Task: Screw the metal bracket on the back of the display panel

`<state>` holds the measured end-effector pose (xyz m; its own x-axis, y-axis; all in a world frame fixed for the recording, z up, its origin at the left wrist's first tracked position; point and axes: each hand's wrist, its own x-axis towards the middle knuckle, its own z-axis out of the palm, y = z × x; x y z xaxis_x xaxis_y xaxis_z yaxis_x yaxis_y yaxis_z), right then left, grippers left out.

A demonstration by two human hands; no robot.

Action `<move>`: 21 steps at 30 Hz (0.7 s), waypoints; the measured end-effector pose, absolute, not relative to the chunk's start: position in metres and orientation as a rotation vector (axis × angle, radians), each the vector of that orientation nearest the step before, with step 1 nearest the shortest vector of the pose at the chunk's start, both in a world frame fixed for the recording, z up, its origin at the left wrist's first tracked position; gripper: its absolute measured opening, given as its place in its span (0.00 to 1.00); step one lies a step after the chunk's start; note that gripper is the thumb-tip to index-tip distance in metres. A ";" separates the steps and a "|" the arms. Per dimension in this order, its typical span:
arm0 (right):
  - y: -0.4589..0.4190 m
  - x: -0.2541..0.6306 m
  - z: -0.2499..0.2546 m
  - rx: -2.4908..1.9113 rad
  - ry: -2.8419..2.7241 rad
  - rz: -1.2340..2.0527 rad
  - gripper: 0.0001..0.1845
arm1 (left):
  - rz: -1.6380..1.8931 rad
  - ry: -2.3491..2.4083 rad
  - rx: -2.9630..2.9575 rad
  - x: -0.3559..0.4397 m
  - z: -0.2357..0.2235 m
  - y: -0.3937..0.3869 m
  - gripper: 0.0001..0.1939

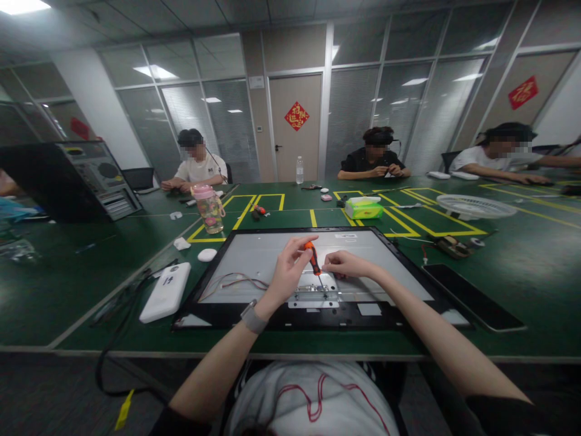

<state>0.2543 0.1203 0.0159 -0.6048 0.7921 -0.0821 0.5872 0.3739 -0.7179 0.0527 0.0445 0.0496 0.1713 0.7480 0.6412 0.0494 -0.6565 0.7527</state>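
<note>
A large flat display panel [254, 254] with a grey back and black frame lies on the green table before me. My left hand [291, 266] is closed around the upper handle of an orange and black screwdriver [314, 259]. The screwdriver leans slightly, its tip down at a metal bracket [313, 297] near the panel's front edge. My right hand [347, 264] is just right of the handle, fingers curled together over the panel; anything between them is too small to make out. Thin wires [236, 280] lie across the panel's left part.
Left of the panel are a white power bank [166, 292], a white round case [207, 255] and a pink-lidded bottle [209, 212]. A black phone [472, 295] lies at the right. Farther back are a green tissue pack [364, 208], a white mesh cover [474, 206] and several seated people.
</note>
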 end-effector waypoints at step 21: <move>0.118 0.253 0.019 -1.213 -2.349 1.073 0.21 | 1.524 0.779 1.808 0.054 0.047 0.045 0.15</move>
